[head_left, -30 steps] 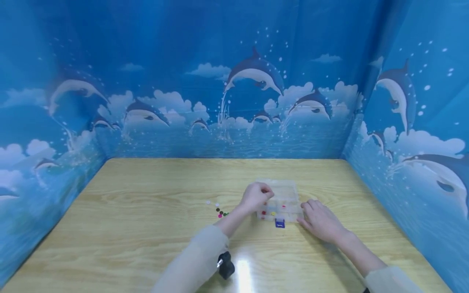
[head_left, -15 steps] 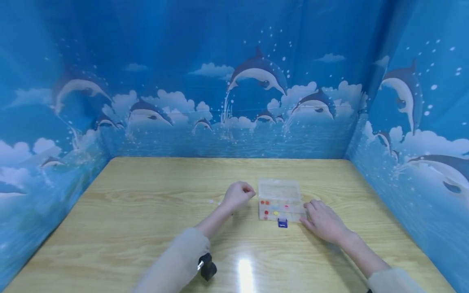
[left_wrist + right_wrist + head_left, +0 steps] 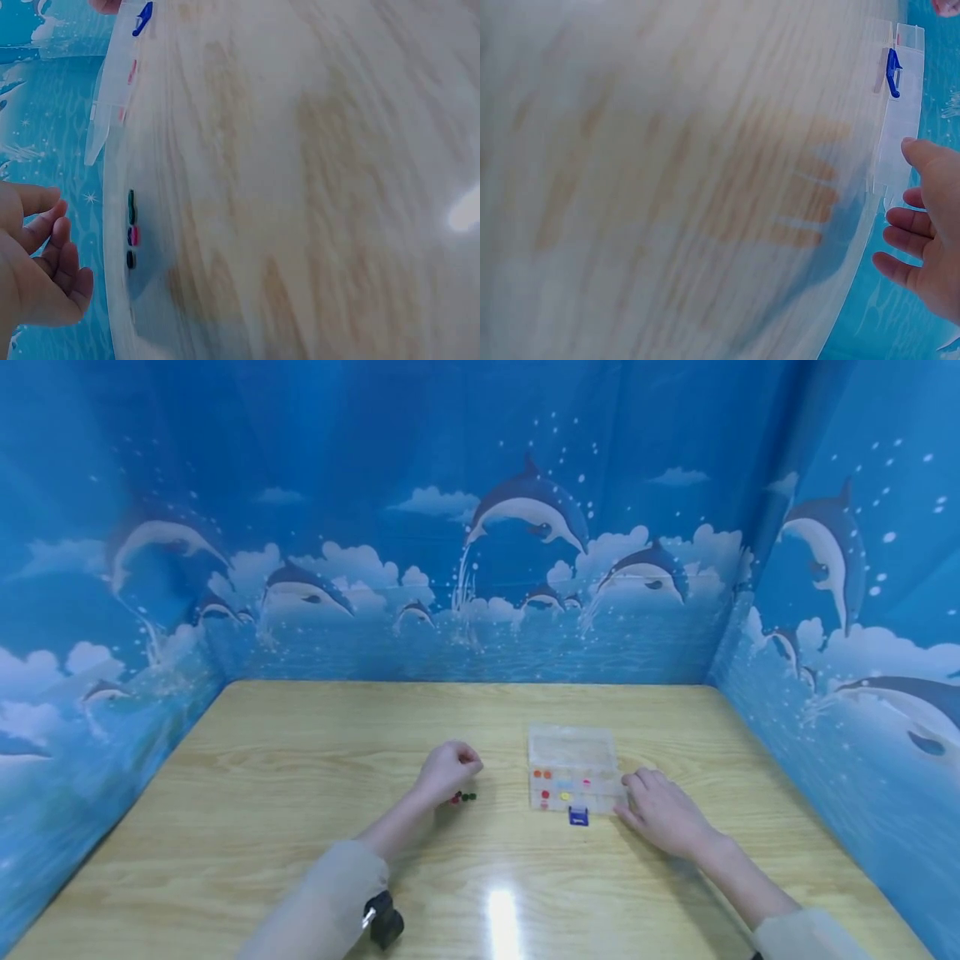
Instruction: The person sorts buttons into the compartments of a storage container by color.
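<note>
A clear plastic compartment box (image 3: 573, 752) with a blue latch (image 3: 578, 816) lies open on the wooden table; a few coloured beads sit in its front cells. My left hand (image 3: 453, 768) hovers just above a small cluster of dark, red and green beads (image 3: 462, 797) to the left of the box. In the left wrist view its fingers (image 3: 64, 255) are loosely curled and hold nothing, near the beads (image 3: 132, 229). My right hand (image 3: 639, 789) rests with relaxed fingers against the box's right front corner; the right wrist view shows its thumb (image 3: 922, 154) beside the box (image 3: 901, 112).
The wooden table (image 3: 300, 752) is walled at the back and both sides by blue dolphin-print sheets (image 3: 480, 568). A black wrist camera (image 3: 386, 922) sits on the left forearm. A bright light glare (image 3: 502, 918) lies on the table's near part.
My left hand has drawn back leftward from above the box to the bead cluster on the table. The right hand and the box have stayed put.
</note>
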### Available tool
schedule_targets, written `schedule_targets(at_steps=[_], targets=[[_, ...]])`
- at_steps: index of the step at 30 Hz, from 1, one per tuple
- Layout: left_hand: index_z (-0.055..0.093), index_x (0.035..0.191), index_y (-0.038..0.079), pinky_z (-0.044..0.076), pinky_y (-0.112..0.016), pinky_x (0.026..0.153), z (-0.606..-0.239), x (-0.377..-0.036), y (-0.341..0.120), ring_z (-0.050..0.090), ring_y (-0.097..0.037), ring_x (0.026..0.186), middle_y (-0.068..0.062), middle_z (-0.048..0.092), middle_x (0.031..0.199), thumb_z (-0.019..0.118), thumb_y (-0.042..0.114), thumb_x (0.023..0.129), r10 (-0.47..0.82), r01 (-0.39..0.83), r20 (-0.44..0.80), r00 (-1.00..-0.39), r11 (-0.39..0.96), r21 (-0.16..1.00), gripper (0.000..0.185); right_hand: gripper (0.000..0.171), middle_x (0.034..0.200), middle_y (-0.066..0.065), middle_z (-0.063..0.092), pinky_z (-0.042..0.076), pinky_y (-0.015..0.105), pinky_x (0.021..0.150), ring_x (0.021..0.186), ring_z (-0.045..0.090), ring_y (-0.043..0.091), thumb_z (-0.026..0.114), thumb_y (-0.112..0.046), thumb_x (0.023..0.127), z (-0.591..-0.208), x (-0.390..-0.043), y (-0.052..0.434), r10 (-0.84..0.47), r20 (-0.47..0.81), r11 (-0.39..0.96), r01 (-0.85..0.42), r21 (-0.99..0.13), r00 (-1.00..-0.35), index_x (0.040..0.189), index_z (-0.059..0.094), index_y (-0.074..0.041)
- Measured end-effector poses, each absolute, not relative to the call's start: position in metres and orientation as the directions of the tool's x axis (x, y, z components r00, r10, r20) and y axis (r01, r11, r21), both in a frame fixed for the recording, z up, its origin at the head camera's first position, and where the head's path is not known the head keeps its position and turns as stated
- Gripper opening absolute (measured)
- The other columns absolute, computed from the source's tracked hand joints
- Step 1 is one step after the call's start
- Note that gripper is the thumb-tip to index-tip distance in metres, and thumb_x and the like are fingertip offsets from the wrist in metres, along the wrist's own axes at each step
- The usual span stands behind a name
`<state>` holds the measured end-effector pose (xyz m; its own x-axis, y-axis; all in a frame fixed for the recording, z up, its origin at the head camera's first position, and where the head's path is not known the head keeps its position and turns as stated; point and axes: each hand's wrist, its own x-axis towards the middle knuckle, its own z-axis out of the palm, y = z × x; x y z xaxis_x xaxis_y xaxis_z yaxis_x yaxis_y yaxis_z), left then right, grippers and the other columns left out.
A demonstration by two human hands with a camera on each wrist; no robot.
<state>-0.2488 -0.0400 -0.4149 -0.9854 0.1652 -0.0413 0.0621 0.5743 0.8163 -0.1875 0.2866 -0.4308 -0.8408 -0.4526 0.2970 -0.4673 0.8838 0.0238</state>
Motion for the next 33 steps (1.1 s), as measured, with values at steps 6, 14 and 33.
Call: schedule_targets(at_steps=[6,14,33], targets=[[0.064,0.088,0.002,0.043,-0.024,0.047,-0.417,-0.241,-0.054,0.051,-0.013,0.055,-0.005,0.058,0.075,0.063,0.009,0.084,0.158,0.059,-0.042,-0.987,0.586,0.808,0.008,0.038,0.094,0.013,0.054,0.048,0.041,0.071,0.087,0.054,0.029,0.067,-0.024,0.083,-0.430,-0.188,0.286,-0.451,0.293,0.885,-0.466,0.020,-0.843,0.104,0.055,0.006],[0.064,0.081,0.004,0.045,-0.026,0.056,-0.425,-0.236,-0.068,0.051,-0.013,0.059,-0.002,0.058,0.072,0.064,0.008,0.081,0.169,0.093,-0.015,-0.985,0.613,0.784,0.004,0.037,0.094,0.014,0.055,0.048,0.042,0.071,0.087,0.054,0.029,0.068,-0.024,0.083,-0.428,-0.188,0.286,-0.454,0.296,0.882,-0.471,0.014,-0.841,0.103,0.056,0.006],[0.069,0.079,0.005,0.048,-0.035,0.073,-0.436,-0.227,-0.080,0.058,-0.016,0.074,-0.001,0.065,0.076,0.069,0.008,0.075,0.238,0.211,0.058,-0.970,0.693,0.689,0.004,0.038,0.095,0.014,0.055,0.049,0.042,0.071,0.087,0.055,0.029,0.067,-0.024,0.083,-0.427,-0.187,0.286,-0.448,0.281,0.887,-0.462,0.020,-0.849,0.104,0.056,0.005]])
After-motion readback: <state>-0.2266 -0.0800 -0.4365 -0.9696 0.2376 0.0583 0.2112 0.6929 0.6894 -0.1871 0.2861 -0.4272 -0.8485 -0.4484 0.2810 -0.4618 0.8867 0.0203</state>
